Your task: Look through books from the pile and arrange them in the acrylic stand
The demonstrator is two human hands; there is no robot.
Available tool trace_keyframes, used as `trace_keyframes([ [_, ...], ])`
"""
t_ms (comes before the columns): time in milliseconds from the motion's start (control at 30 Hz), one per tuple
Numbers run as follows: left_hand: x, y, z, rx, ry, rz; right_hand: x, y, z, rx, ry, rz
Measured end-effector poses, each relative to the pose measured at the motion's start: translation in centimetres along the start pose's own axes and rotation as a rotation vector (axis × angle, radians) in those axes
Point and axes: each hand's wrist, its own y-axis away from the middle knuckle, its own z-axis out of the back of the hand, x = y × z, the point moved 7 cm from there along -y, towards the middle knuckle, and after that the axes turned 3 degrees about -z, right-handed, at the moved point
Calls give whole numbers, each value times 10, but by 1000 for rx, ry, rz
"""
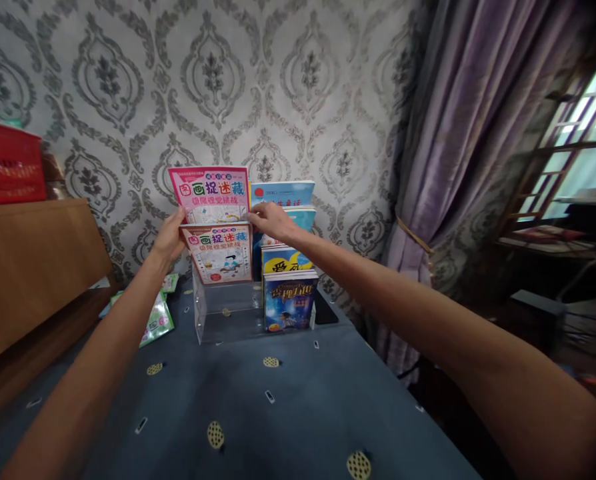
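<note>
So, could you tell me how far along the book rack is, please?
Done: the right column of the clear rack is full of books. In hand: left hand and right hand grip the lower pink booklet, below the upper pink booklet. Left: probably the empty tiers beneath.

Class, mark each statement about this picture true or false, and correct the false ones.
1. The left hand and right hand hold the upper pink book by its side edges. True.
2. The rack is made of dark wood. False: it is clear plastic.
3. The tablecloth is plain red. False: it is blue with small scattered motifs.
4. A purple curtain hangs on the right. True.
5. A red basket stands on the wooden cabinet at the left. True.
</note>
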Motion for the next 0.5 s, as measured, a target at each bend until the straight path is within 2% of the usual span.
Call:
trace_keyframes([
  [100, 5, 3, 3, 43, -32, 111, 3, 2, 4, -47, 90, 23],
  [300, 17, 11, 4, 81, -49, 350, 0, -2, 8, -126, 65, -20],
  [400, 21, 17, 8, 93, -56, 371, -2, -2, 6, -134, 101, -27],
  [500, 20, 19, 16, 82, -81, 305, -2, -1, 5, -147, 139, -25],
])
